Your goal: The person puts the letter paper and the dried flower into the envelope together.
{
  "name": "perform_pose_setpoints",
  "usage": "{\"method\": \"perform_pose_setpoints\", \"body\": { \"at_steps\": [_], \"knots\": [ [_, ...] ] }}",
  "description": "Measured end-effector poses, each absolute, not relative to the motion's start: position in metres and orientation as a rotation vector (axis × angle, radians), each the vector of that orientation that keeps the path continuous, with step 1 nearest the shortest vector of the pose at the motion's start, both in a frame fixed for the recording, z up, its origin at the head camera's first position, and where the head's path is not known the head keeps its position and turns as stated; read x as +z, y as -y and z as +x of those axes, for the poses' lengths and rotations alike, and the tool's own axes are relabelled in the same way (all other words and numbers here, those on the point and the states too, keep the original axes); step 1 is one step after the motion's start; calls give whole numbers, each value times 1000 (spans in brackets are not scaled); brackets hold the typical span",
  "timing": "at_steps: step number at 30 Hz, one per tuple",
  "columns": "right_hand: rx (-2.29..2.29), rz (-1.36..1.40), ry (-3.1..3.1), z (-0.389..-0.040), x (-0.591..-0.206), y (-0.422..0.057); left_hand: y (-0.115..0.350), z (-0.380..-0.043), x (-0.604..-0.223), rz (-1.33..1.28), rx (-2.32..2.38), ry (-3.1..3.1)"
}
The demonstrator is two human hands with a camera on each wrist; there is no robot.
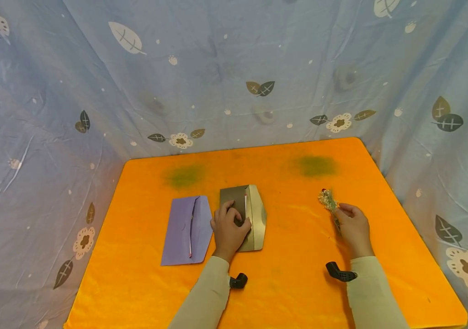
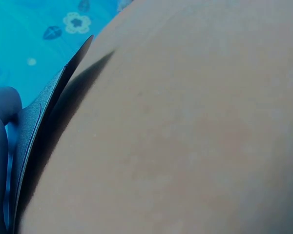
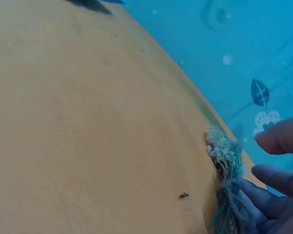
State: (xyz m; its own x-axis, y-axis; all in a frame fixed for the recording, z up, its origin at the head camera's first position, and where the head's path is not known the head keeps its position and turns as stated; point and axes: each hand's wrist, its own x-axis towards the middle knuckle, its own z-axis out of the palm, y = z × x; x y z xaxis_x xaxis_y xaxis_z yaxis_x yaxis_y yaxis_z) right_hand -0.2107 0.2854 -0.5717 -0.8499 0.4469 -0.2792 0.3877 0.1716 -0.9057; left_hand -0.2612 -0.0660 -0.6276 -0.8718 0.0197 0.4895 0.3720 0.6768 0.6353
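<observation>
My left hand [image 1: 230,228] is on a dark brown envelope [image 1: 234,192] with a gold flap spread to the right. Its bent fingers lie over the front, the thumb at the pocket's edge, partly hiding a thin white stick [image 1: 246,201] along the opening. In the left wrist view the envelope [image 2: 44,107] stands tilted, a dark shadow under it and a finger [image 2: 5,105] at its side. My right hand [image 1: 354,228] pinches a small bunch of dried flowers [image 1: 327,199] by its stems. Twine ties the bunch [image 3: 225,156] in the right wrist view, where two fingers stand apart from it.
A purple envelope [image 1: 178,228] lies left of my left hand, flap open to the right, a thin stick [image 1: 190,242] showing at its slit. An orange cloth covers the table [image 1: 291,292]. Patterned curtains [image 1: 217,68] rise behind and at both sides. A small dark crumb [image 3: 184,195] is near the flowers.
</observation>
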Motion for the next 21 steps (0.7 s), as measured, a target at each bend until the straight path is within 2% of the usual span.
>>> {"method": "perform_pose_setpoints", "body": {
  "at_steps": [21],
  "knots": [
    [1655, -689, 2607, -221, -578, -281, 66, -262, -630, -320, -1061, 2437]
  ]
}}
